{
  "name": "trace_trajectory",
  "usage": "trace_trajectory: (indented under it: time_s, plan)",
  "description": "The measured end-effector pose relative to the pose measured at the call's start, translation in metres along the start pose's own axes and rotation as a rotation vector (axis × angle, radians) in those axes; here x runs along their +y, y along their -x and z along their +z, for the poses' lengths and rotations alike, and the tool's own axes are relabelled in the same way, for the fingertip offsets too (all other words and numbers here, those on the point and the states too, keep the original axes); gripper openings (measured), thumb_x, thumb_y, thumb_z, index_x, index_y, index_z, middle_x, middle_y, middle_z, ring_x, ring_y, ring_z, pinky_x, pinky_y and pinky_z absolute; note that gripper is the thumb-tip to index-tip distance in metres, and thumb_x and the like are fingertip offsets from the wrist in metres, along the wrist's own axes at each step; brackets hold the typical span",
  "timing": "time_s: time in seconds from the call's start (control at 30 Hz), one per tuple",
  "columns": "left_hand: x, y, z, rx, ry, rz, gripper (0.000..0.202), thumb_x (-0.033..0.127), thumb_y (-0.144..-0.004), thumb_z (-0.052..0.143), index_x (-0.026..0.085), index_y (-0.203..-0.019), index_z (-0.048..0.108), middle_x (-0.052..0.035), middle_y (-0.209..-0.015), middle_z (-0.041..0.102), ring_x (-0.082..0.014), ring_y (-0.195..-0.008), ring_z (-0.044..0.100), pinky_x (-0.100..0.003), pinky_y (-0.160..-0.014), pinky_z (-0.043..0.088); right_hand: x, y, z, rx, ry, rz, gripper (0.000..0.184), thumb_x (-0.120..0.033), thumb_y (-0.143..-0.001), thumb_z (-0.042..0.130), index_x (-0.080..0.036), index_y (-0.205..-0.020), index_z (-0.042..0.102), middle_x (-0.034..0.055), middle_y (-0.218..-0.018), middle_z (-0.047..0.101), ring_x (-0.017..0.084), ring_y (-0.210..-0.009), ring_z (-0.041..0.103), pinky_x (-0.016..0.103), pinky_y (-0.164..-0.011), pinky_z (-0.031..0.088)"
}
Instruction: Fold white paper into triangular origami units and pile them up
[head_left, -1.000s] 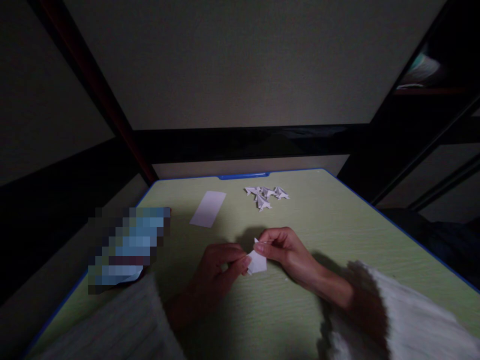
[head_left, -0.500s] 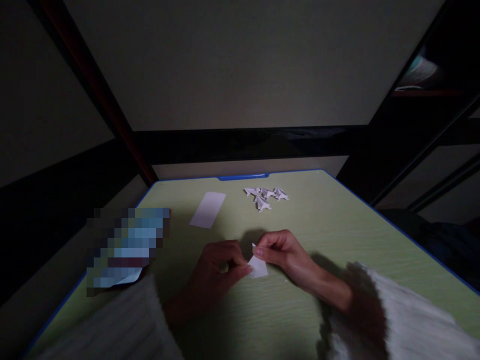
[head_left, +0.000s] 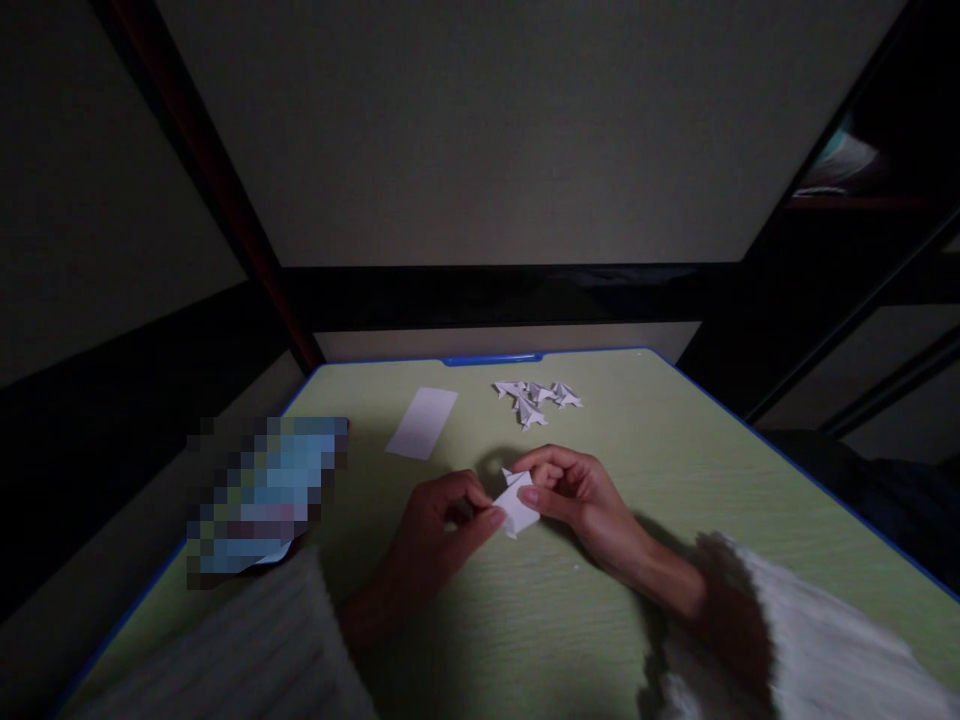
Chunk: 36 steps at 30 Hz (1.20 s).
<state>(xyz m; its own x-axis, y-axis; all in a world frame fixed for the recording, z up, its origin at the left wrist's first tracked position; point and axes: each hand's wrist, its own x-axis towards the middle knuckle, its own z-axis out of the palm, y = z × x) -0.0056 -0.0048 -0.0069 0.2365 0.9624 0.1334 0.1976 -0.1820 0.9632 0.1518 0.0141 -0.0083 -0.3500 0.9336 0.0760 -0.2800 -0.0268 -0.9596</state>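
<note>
Between my two hands is a small piece of folded white paper (head_left: 517,506), held a little above the table, with pointed flaps at its top and bottom. My left hand (head_left: 444,520) is closed, pinching the paper's left edge between thumb and finger. On the opposite side my right hand (head_left: 581,492) grips it, thumb on the front face and fingers behind. Farther back on the table lies a cluster of several small folded paper figures (head_left: 531,412) with pointed ends. A flat white paper sheet (head_left: 422,424) rests to their left.
The light green table (head_left: 645,440) has a blue rim, with a blue handle-like strip (head_left: 493,359) at its far edge. A blurred-out, bluish flat item (head_left: 274,500) lies at the left side. Behind the table stand pale panels (head_left: 480,140) with dark bands.
The folded paper has turned between my fingers and now shows a different face with flaps. My right hand has shifted slightly up. The whole view has moved a little.
</note>
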Motion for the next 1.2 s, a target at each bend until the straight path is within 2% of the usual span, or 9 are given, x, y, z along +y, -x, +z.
trace_trajectory:
  time_s: [0.1,0.2,0.33,0.5,0.67,0.77,0.93,1.03,1.2]
  plan:
    - [-0.002,-0.003,0.0,-0.061,0.091,-0.049,0.017,0.026,-0.067,0.05,0.014,-0.056,0.047,0.0037,-0.054,0.044,-0.0083,-0.051,0.042,-0.019,-0.048,0.033,-0.002,0.002,0.001,-0.088,0.063,0.005,0.017,-0.019,-0.061,0.066,-0.013,-0.074,0.056,-0.0081,-0.047,0.041,0.003,-0.042,0.035,0.017,-0.041,0.026]
    - [-0.004,-0.003,0.001,-0.087,0.077,-0.097,0.016,0.028,-0.068,0.05,0.014,-0.06,0.047,0.005,-0.052,0.043,-0.0073,-0.048,0.04,-0.018,-0.044,0.03,-0.002,0.004,0.004,-0.19,0.1,0.04,0.021,-0.019,-0.062,0.065,-0.013,-0.078,0.053,-0.0084,-0.049,0.04,0.003,-0.042,0.033,0.017,-0.04,0.024]
    - [-0.004,-0.003,0.004,-0.088,0.009,-0.131,0.021,0.026,-0.068,0.049,0.015,-0.052,0.043,0.0067,-0.045,0.037,-0.006,-0.042,0.037,-0.017,-0.041,0.028,0.002,0.006,0.007,-0.246,0.116,0.055,0.022,-0.018,-0.064,0.064,-0.013,-0.081,0.051,-0.0078,-0.051,0.04,0.004,-0.045,0.035,0.017,-0.041,0.026]
    - [-0.003,-0.002,0.005,-0.064,0.052,-0.15,0.018,0.024,-0.069,0.049,0.014,-0.054,0.047,0.0058,-0.045,0.042,-0.0065,-0.042,0.04,-0.018,-0.042,0.031,-0.001,0.006,0.009,-0.173,0.112,0.072,0.024,-0.019,-0.064,0.063,-0.014,-0.08,0.047,-0.0084,-0.052,0.042,0.003,-0.045,0.037,0.016,-0.042,0.028]
    - [-0.004,-0.004,0.003,0.19,0.123,-0.109,0.018,0.023,-0.067,0.052,0.014,-0.052,0.048,0.0063,-0.043,0.045,-0.0057,-0.041,0.042,-0.016,-0.042,0.033,0.002,0.004,0.008,-0.098,0.036,0.093,0.039,-0.012,-0.053,0.07,-0.017,-0.082,0.043,-0.0077,-0.055,0.051,0.005,-0.049,0.047,0.016,-0.045,0.035]
    - [-0.002,-0.007,0.002,0.278,0.165,-0.119,0.014,0.021,-0.064,0.054,0.014,-0.053,0.05,0.0057,-0.042,0.049,-0.0062,-0.041,0.045,-0.016,-0.042,0.036,0.004,0.001,0.008,-0.022,0.006,0.095,0.037,-0.009,-0.048,0.072,-0.016,-0.071,0.045,-0.0078,-0.052,0.053,0.004,-0.046,0.048,0.015,-0.045,0.036]
    - [0.002,-0.009,0.003,0.312,0.256,-0.159,0.009,0.018,-0.059,0.058,0.014,-0.053,0.053,0.0057,-0.045,0.054,-0.0064,-0.04,0.05,-0.016,-0.04,0.04,0.0,-0.001,0.008,0.035,-0.008,0.077,0.025,-0.009,-0.048,0.072,-0.012,-0.057,0.048,-0.0061,-0.049,0.054,0.002,-0.044,0.046,0.013,-0.043,0.034]
    - [0.001,-0.008,0.004,0.329,0.292,-0.179,0.009,0.017,-0.057,0.06,0.013,-0.054,0.053,0.0057,-0.048,0.056,-0.0064,-0.042,0.052,-0.016,-0.042,0.043,-0.001,0.0,0.01,0.035,-0.018,0.075,0.02,-0.01,-0.051,0.07,-0.011,-0.057,0.05,-0.0062,-0.048,0.054,0.001,-0.044,0.045,0.013,-0.043,0.034]
    - [-0.001,-0.007,0.005,0.323,0.316,-0.19,0.009,0.017,-0.056,0.062,0.013,-0.054,0.053,0.0059,-0.048,0.056,-0.0066,-0.044,0.052,-0.015,-0.043,0.045,0.002,0.001,0.014,0.028,-0.055,0.08,0.024,-0.012,-0.049,0.071,-0.012,-0.06,0.049,-0.0057,-0.049,0.056,0.003,-0.045,0.05,0.014,-0.045,0.039]
